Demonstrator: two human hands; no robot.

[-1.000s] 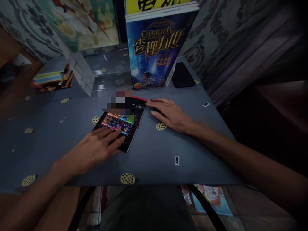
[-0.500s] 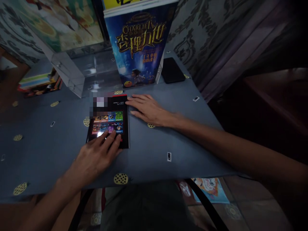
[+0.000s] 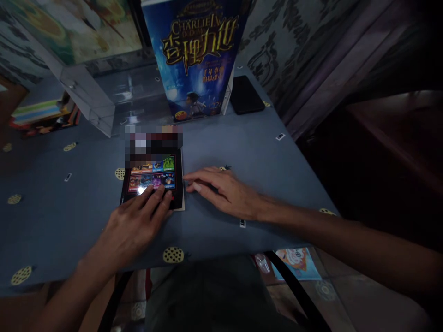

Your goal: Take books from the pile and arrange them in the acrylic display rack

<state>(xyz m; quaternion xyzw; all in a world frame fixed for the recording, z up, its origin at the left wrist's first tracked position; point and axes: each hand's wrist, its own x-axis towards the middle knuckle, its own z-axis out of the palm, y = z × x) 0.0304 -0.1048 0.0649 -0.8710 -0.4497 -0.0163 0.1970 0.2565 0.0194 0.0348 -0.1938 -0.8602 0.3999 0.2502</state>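
A black book [image 3: 178,184] with rows of small coloured pictures lies flat on the table, its upper part blurred out by pixel blocks. My left hand [image 3: 136,221] rests with fingers stretched over the book's lower edge. At the right edge of the book is my right hand [image 3: 226,191], its fingers extended and the index fingertip at or very near the pages. Nothing shows in its grasp. Behind the black book, a blue book [image 3: 197,60] with gold lettering stands upright in a clear acrylic holder [image 3: 226,99].
Right of the holder lies a black phone-like slab [image 3: 246,94]. A stack of books [image 3: 44,113] sits at the far left, beside a clear stand [image 3: 86,101]. The grey-blue tablecloth [image 3: 214,240] has a pineapple print. Below the table, a light-blue printed packet [image 3: 299,263] is on the floor.
My right hand has slid toward me along the book's right edge, from near its top to lower down. The left hand stays on the book. The view has shifted slightly.
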